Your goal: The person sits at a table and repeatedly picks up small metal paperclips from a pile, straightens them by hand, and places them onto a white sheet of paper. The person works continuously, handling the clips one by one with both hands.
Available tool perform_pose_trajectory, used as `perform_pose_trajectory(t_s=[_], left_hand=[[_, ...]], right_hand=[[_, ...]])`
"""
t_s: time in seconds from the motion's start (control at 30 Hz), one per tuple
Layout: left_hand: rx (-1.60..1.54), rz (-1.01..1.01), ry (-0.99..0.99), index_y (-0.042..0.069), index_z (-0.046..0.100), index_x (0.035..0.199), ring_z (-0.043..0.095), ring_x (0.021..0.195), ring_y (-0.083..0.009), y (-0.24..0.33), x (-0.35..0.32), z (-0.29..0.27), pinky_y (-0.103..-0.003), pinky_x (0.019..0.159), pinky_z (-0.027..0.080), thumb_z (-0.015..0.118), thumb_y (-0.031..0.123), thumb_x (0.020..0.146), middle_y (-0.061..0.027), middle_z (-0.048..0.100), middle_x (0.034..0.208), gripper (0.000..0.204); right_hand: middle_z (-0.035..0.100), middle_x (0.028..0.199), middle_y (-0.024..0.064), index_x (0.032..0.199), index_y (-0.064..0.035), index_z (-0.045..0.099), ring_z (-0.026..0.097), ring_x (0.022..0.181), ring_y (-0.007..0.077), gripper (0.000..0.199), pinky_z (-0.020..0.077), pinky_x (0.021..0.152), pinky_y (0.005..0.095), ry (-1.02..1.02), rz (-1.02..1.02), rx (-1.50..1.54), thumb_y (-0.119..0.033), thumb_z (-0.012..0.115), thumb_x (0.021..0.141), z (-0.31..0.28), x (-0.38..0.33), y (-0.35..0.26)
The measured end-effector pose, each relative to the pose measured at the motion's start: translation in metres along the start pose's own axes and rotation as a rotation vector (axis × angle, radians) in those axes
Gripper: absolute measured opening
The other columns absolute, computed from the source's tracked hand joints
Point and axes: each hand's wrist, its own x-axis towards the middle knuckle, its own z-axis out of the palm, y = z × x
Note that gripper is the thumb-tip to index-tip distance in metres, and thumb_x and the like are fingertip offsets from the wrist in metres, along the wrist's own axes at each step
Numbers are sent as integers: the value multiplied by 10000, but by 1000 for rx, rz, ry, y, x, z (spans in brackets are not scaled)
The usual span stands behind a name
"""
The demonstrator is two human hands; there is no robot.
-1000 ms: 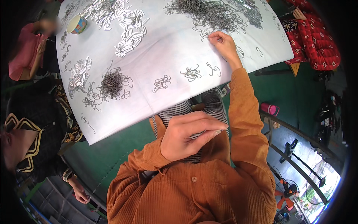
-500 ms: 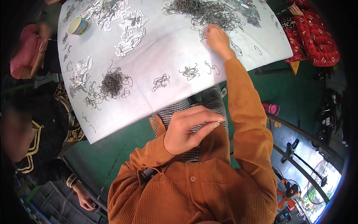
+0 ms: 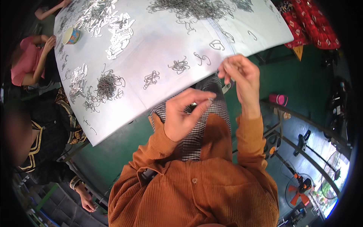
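My left hand (image 3: 183, 115) is over my lap, thumb and forefinger pinched together. A small pale, shiny bit shows at their tips, too little to name. Just off the table's front edge, my right hand (image 3: 244, 77) is raised with its fingers curled in, slightly blurred; what they hold, if anything, I cannot make out. Closest to it on the white-covered table (image 3: 151, 49) lie a few dark bent wire hooks (image 3: 217, 45) and another loose group of hooks (image 3: 202, 58). Further left are small clusters of hooks (image 3: 179, 66) and a denser hook pile (image 3: 107, 85).
A large heap of wire hooks (image 3: 193, 9) spreads across the far side. White strips (image 3: 120, 36) lie at the far left, beside a paper cup (image 3: 71, 36). Other people sit left and right; one person's hand (image 3: 87, 202) is low on the left. An orange-bladed fan (image 3: 298, 191) stands lower right.
My right hand has drawn back from the hook heap to beyond the table's front edge, near my left hand. My left hand has risen slightly, still pinched. The view has shifted a little.
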Motion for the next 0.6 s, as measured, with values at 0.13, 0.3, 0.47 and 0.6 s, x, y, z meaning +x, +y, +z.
perform_pose_trajectory(t_s=[0.13, 0.3, 0.47, 0.6], left_hand=[[-134, -70, 53, -56, 674, 1068, 633, 899, -152, -3, 5, 9, -259, 818, 494, 625, -43, 881, -109, 668, 981, 194], [-122, -53, 34, -62, 669, 1076, 627, 915, -157, 0, 2, 14, -269, 842, 492, 607, -36, 900, -113, 669, 982, 188], [51, 44, 58, -17, 697, 1047, 636, 856, -143, -6, 1, 26, -255, 771, 497, 635, -8, 873, -111, 692, 952, 185], [129, 120, 99, -13, 707, 1013, 643, 799, -149, -8, 3, 32, -255, 735, 501, 649, -16, 853, -113, 694, 889, 171]], right_hand=[[609, 958, 93, 897, 39, 641, 614, 805, 110, 50, 497, 666, 214, -39, -84, 195, 37, 652, 849, -11, -58, 4], [582, 997, 80, 875, 34, 653, 593, 812, 115, 85, 507, 743, 229, 8, -114, 134, 75, 683, 806, -3, -76, 1], [604, 928, 71, 835, 1, 661, 571, 764, 116, 119, 478, 668, 236, 96, -291, -159, -31, 757, 772, -5, -79, 3], [608, 917, 57, 835, -2, 659, 566, 737, 108, 115, 467, 647, 237, 160, -305, -180, -47, 751, 783, 0, -85, 4]])
